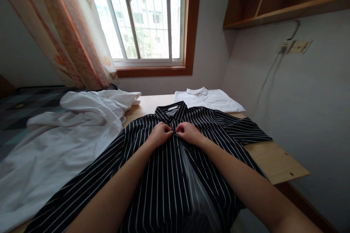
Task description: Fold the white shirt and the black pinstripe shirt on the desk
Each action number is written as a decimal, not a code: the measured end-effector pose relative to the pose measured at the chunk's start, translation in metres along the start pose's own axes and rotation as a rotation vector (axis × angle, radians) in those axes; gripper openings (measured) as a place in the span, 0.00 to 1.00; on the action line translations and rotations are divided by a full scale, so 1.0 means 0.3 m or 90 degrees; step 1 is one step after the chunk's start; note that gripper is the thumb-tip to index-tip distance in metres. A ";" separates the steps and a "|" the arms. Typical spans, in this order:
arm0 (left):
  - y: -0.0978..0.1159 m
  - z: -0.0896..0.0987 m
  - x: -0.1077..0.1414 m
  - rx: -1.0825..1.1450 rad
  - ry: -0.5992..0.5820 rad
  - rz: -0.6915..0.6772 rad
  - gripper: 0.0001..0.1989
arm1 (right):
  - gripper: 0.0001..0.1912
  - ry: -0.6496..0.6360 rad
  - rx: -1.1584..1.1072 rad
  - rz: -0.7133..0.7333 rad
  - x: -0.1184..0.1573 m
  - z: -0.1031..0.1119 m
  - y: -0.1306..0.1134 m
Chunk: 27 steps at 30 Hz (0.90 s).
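Note:
A black shirt with white stripes [161, 174] lies spread face up, its collar pointing away from me and its sleeves out to both sides. At the front placket, just below the collar, my left hand [160, 133] pinches the cloth edge. My right hand [188, 133] pinches the placket right beside it, and the fingertips of both nearly meet. Below the hands the front hangs partly apart, with dark buttons [182, 174] showing along one edge. Whatever small part sits between the fingertips is hidden.
A wooden board [276, 158] carries the shirt. A folded white shirt [213, 100] lies at the back right. Crumpled white cloth [62, 153] covers the left side, over a dark checked bed [32, 105]. A shelf [287, 7] and a cable [265, 80] are on the right wall.

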<state>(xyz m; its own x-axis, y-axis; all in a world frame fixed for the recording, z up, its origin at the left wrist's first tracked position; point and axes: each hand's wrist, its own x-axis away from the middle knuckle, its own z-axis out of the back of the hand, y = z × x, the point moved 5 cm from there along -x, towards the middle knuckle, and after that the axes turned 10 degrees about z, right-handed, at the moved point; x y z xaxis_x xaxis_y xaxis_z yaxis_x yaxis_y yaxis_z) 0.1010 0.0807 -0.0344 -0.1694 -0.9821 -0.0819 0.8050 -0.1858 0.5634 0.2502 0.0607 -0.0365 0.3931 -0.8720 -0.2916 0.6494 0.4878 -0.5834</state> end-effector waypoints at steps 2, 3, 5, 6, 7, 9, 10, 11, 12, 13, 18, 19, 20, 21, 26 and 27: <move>-0.007 0.001 -0.005 0.015 -0.010 0.002 0.09 | 0.06 0.005 0.005 0.007 0.000 0.000 0.000; -0.010 0.000 -0.007 0.020 -0.010 0.003 0.10 | 0.06 0.005 0.007 0.010 0.000 -0.001 0.000; -0.015 -0.002 -0.010 0.025 -0.005 0.005 0.10 | 0.05 0.004 0.010 0.014 -0.001 -0.003 0.001; -0.016 -0.005 -0.012 0.024 -0.002 0.004 0.09 | 0.05 0.003 0.011 0.018 -0.001 -0.003 0.001; -0.016 -0.007 -0.012 0.021 0.000 0.003 0.08 | 0.05 0.002 0.012 0.023 -0.002 -0.002 0.001; -0.014 -0.011 -0.012 0.013 0.007 0.000 0.07 | 0.05 -0.005 0.013 0.029 -0.002 -0.001 -0.001; -0.013 -0.012 -0.011 0.008 0.010 -0.001 0.06 | 0.04 -0.009 0.016 0.029 -0.002 -0.001 -0.002; -0.011 -0.012 -0.010 0.003 0.013 -0.001 0.06 | 0.03 -0.013 0.021 0.027 -0.003 -0.002 -0.003; -0.009 -0.012 -0.009 -0.002 0.017 -0.003 0.06 | 0.05 -0.015 0.030 0.022 -0.003 -0.002 -0.004; -0.006 -0.012 -0.007 -0.007 0.020 -0.005 0.07 | 0.07 -0.015 0.045 0.012 -0.004 -0.003 -0.005; 0.004 -0.010 -0.001 -0.019 0.030 -0.010 0.07 | 0.11 -0.016 0.168 -0.038 -0.007 -0.022 -0.017; 0.004 -0.010 -0.001 -0.019 0.029 -0.009 0.07 | 0.11 -0.020 0.187 -0.042 -0.007 -0.027 -0.020; 0.004 -0.010 -0.001 -0.019 0.029 -0.008 0.06 | 0.12 -0.024 0.202 -0.047 -0.007 -0.032 -0.022; 0.005 -0.010 -0.002 -0.020 0.029 -0.009 0.06 | 0.12 -0.026 0.211 -0.054 -0.007 -0.036 -0.024; 0.009 -0.009 0.000 -0.025 0.037 -0.018 0.05 | 0.14 -0.012 0.199 -0.104 -0.009 -0.029 -0.020; 0.010 -0.010 0.001 -0.025 0.038 -0.018 0.05 | 0.15 -0.013 0.186 -0.112 -0.011 -0.026 -0.018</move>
<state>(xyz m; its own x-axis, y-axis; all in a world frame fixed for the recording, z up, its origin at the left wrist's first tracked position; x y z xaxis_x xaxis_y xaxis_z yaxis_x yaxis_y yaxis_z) 0.1051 0.0799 -0.0354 -0.1600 -0.9761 -0.1467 0.8224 -0.2141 0.5271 0.2402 0.0607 -0.0383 0.2690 -0.9445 -0.1884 0.8666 0.3227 -0.3807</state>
